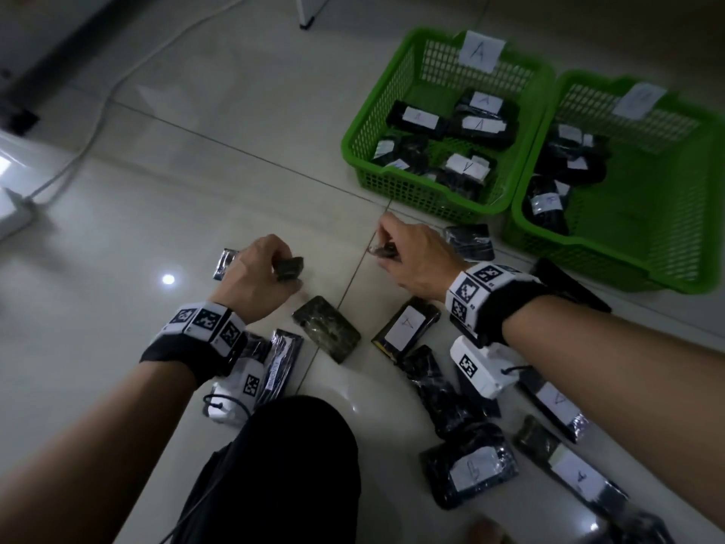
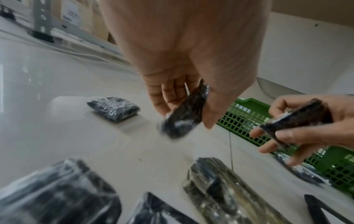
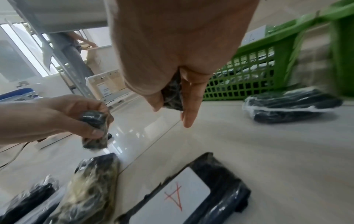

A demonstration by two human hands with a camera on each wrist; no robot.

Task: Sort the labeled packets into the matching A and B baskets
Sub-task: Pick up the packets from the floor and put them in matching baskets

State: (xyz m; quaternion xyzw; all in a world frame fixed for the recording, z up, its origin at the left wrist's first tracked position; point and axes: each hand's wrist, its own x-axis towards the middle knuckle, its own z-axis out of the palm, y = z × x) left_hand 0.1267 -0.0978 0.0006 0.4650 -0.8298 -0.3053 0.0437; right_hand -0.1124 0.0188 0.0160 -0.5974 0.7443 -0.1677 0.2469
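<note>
My left hand (image 1: pixel 262 268) grips a small black wrapped packet (image 1: pixel 289 267) just above the floor; the left wrist view shows that packet (image 2: pixel 184 115) pinched between fingers and thumb. My right hand (image 1: pixel 412 257) holds another black packet (image 1: pixel 383 251), seen between its fingers (image 3: pixel 172 97) from the right wrist. No label shows on either held packet. Basket A (image 1: pixel 396 92), green with an "A" card, stands at the back with several packets inside. Basket B (image 1: pixel 667 237) stands to its right. A packet marked A (image 1: pixel 406 327) lies under my right wrist.
Several black packets lie scattered on the tiled floor (image 1: pixel 196 170), one with a B label (image 1: pixel 470 471) and one with an A label (image 1: pixel 576 475) at lower right. My knee (image 1: pixel 290 465) is at bottom centre. A white cable (image 1: pixel 102 104) runs at left.
</note>
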